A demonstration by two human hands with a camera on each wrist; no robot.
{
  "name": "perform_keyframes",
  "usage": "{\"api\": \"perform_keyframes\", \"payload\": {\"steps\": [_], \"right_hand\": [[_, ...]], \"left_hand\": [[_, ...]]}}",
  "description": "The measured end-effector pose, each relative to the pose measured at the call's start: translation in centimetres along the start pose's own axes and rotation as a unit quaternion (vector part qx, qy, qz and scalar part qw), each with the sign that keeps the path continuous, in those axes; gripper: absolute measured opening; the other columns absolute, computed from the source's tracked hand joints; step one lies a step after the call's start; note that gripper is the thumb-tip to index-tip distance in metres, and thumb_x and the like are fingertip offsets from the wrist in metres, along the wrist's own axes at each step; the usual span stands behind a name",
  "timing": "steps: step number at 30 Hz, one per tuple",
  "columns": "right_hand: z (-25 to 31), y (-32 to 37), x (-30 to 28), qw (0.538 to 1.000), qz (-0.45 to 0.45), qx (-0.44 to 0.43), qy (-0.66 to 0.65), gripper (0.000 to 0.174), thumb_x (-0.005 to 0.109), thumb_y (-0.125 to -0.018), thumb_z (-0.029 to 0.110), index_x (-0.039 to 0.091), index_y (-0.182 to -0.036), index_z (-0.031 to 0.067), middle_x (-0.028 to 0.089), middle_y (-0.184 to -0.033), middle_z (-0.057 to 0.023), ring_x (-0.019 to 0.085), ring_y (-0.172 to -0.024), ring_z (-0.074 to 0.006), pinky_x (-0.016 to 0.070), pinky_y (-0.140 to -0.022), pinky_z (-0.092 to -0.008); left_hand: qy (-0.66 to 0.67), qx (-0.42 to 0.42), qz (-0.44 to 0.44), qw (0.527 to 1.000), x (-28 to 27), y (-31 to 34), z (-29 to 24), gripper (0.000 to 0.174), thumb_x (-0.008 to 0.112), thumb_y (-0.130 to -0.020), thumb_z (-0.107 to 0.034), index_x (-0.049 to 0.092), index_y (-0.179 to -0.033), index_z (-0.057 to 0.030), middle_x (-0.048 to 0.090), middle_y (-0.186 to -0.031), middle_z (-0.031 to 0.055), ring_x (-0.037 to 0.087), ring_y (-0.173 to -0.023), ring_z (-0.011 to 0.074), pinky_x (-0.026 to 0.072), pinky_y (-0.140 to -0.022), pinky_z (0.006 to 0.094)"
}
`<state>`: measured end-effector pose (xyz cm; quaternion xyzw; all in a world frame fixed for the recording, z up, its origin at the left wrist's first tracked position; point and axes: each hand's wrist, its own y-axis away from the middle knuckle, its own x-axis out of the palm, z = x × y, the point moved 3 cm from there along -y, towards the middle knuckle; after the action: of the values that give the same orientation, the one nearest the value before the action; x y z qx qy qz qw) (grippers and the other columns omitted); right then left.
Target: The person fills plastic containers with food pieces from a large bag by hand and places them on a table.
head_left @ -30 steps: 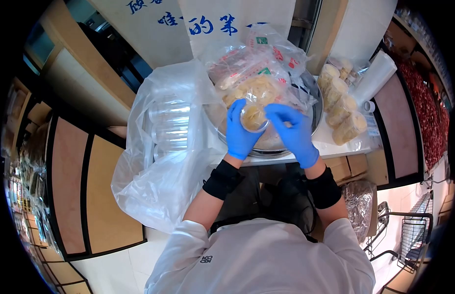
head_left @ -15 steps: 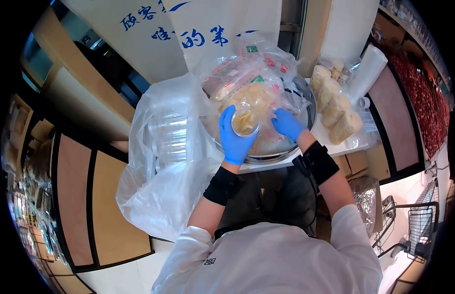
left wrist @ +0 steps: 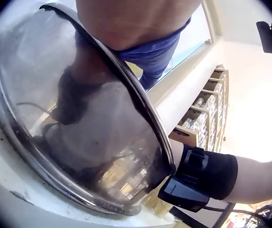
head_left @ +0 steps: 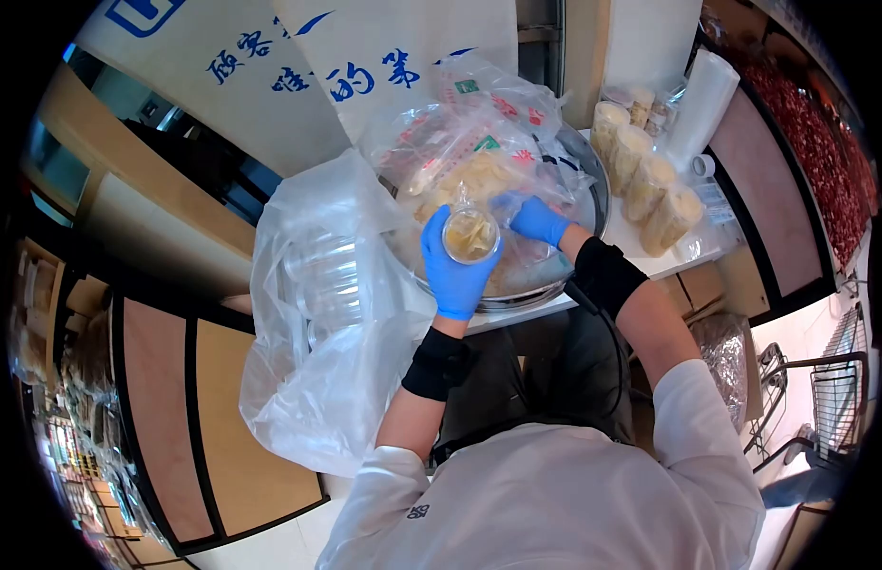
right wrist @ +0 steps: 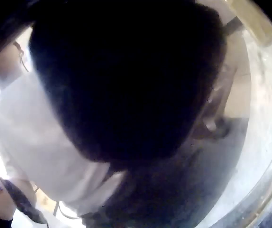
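Observation:
My left hand [head_left: 457,275], in a blue glove, grips a clear plastic jar [head_left: 486,249] around its side. Pale yellow dried pieces [head_left: 470,235] show through the jar's round opening. To its right, my gloved right hand [head_left: 538,219] reaches into the plastic bag [head_left: 527,249] in the big metal basin [head_left: 603,214]. A heap of similar pale pieces [head_left: 479,174] lies in that bag. The right fingertips are blurred among the plastic, so I cannot tell what they hold. In the left wrist view the basin's shiny outer wall [left wrist: 93,123] fills the front, with part of the blue left glove [left wrist: 157,54] beyond its rim.
A large translucent bag [head_left: 298,399] of stacked clear jars [head_left: 327,275] stands left of the basin. On the right are several filled jars [head_left: 650,190], a roll of plastic [head_left: 704,109] and a small white roll [head_left: 702,166]. A wire cart [head_left: 837,399] stands at the far right.
The right hand has left the jar, swung right, and moved forward into the basin's bag. The left hand keeps hold of the jar, its opening now more towards the head camera.

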<state>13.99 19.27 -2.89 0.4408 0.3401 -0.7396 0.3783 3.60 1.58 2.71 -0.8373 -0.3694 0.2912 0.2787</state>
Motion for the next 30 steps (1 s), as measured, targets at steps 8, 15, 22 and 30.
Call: {"api": "perform_keyframes", "payload": {"steps": [8, 15, 22, 30], "right_hand": [[-1.2, -0.5, 1.1, 0.952, -0.017, 0.068, -0.297, 0.028, 0.062, -0.085, 0.016, 0.065, -0.111, 0.0076, 0.065, -0.113, -0.0126, 0.062, -0.103, -0.0262, 0.0474, -0.090, -0.0354], [-3.7, 1.0, 0.4, 0.983, -0.097, 0.125, -0.095, 0.021, 0.065, -0.078, 0.016, 0.069, -0.095, 0.0041, 0.069, -0.096, -0.0148, 0.065, -0.087, -0.0287, 0.0506, -0.078, -0.0389], [-2.1, 3.4, -2.4, 0.949, -0.169, 0.232, -0.132, 0.028, 0.068, -0.073, 0.019, 0.068, -0.096, 0.0030, 0.067, -0.093, -0.0210, 0.065, -0.087, -0.0349, 0.0506, -0.078, -0.0422], [-2.4, 3.1, 1.1, 0.966, -0.250, 0.070, 0.005, 0.047, 0.076, -0.066, 0.027, 0.066, -0.105, 0.0040, 0.066, -0.098, -0.0225, 0.065, -0.096, -0.0358, 0.0493, -0.089, -0.0400]], "left_hand": [[0.000, -0.010, 0.001, 1.000, 0.0, -0.1, -0.3, 0.083, 0.088, -0.062, -0.020, 0.045, -0.130, 0.0000, 0.051, -0.126, 0.0147, 0.050, -0.119, 0.0277, 0.0405, -0.102, 0.0378], [-0.014, -0.015, -0.002, 1.000, -0.2, -0.2, -0.5, 0.082, 0.088, -0.062, -0.021, 0.046, -0.129, 0.0003, 0.051, -0.126, 0.0148, 0.051, -0.118, 0.0290, 0.0409, -0.101, 0.0386], [-0.029, -0.015, -0.010, 0.999, -0.1, -0.1, -0.4, 0.081, 0.087, -0.063, -0.023, 0.047, -0.129, -0.0008, 0.051, -0.125, 0.0151, 0.052, -0.117, 0.0298, 0.0417, -0.100, 0.0387], [-0.026, -0.022, 0.004, 0.999, -0.1, -0.1, -0.3, 0.080, 0.087, -0.062, -0.026, 0.047, -0.128, -0.0015, 0.051, -0.124, 0.0151, 0.052, -0.115, 0.0303, 0.0425, -0.099, 0.0389]]}}
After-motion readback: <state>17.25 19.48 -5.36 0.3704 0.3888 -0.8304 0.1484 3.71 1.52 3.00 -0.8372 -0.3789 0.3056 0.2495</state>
